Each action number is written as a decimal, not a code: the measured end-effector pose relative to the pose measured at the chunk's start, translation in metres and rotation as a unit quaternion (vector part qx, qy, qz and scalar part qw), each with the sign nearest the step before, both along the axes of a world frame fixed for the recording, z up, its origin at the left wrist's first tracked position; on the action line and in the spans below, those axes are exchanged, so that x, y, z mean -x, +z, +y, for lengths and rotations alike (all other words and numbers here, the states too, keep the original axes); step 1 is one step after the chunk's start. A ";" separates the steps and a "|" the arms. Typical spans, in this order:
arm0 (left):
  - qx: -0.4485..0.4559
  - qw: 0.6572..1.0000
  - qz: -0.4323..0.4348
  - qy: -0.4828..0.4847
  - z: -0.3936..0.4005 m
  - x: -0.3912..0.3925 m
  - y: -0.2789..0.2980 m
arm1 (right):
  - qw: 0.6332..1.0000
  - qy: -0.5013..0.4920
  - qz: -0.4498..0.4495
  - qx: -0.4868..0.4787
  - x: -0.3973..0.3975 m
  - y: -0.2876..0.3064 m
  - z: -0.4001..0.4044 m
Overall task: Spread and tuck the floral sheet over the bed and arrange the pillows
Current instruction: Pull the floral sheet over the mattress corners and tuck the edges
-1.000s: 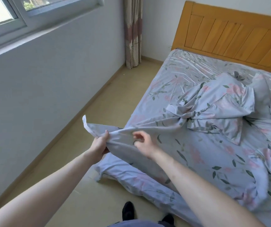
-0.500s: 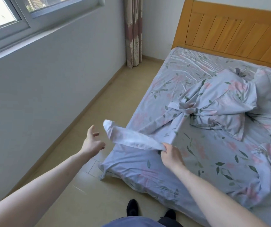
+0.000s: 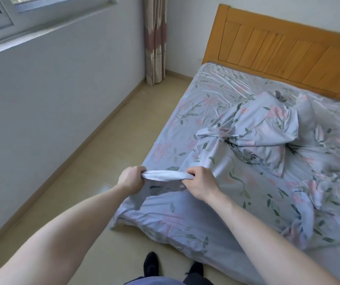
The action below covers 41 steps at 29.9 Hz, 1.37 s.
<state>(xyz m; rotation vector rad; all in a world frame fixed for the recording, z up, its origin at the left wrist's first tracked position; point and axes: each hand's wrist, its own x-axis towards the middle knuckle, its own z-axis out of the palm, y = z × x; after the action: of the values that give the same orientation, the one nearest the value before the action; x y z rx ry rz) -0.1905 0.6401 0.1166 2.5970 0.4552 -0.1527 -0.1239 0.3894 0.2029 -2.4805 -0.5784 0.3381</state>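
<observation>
The pale blue floral sheet (image 3: 222,204) lies rumpled over the bed, its near left corner hanging toward the floor. My left hand (image 3: 131,178) and my right hand (image 3: 200,184) both grip a bunched strip of the sheet's edge, stretched between them above the bed's near left corner. A crumpled heap of floral fabric (image 3: 255,130), perhaps a pillow in its case, sits in the middle of the bed. Another bunched fold (image 3: 313,194) lies at the right.
A wooden headboard (image 3: 288,48) stands at the far end of the bed. The beige floor (image 3: 107,145) runs between the bed and the grey wall under the window. A curtain (image 3: 154,38) hangs in the far corner. My dark shoes (image 3: 150,264) stand at the bed's foot.
My left hand, which had let go half a second ago, now grips the sheet edge again. My right hand has shifted along the edge, and the strip is pulled taut between both hands.
</observation>
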 end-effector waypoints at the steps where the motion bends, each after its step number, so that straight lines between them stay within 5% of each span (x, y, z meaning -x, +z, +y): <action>1: 0.052 0.996 -0.047 0.058 0.008 0.001 0.007 | 1.000 -0.004 0.005 0.001 0.001 -0.001 -0.007; 6: 0.144 0.953 -0.230 0.136 0.022 0.001 0.057 | 0.980 0.002 0.056 0.193 0.005 -0.048 -0.058; 11: -0.001 0.964 -0.266 -0.005 0.018 0.013 0.097 | 0.972 -0.151 0.079 0.163 0.016 -0.094 -0.084; 14: -0.088 0.972 -0.217 -0.021 0.037 0.025 0.098 | 0.957 -0.239 0.125 0.110 0.020 -0.105 -0.096; 18: -0.202 0.977 -0.063 -0.014 0.080 0.059 0.072 | 0.959 -0.207 0.130 0.142 0.023 -0.114 -0.123; 23: -0.226 0.972 0.059 -0.020 0.080 0.085 0.046 | 0.971 -0.218 0.097 0.014 0.008 -0.082 -0.127; 26: -0.227 0.972 0.060 0.016 0.071 0.088 0.046 | 0.984 -0.169 0.060 -0.009 -0.002 -0.046 -0.118; 34: -0.250 0.962 -0.018 0.108 0.116 0.090 0.073 | 0.987 0.020 0.074 0.142 0.031 -0.021 -0.102; 41: -0.274 0.957 -0.078 -0.060 0.173 0.099 0.082 | 0.981 0.001 0.064 0.182 0.070 -0.025 -0.083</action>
<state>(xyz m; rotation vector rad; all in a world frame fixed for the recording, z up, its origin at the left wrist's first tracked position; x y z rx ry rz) -0.2891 0.8127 0.1988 3.1511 0.3140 0.1642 -0.1934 0.3069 0.1782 -2.7792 -0.5010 0.6496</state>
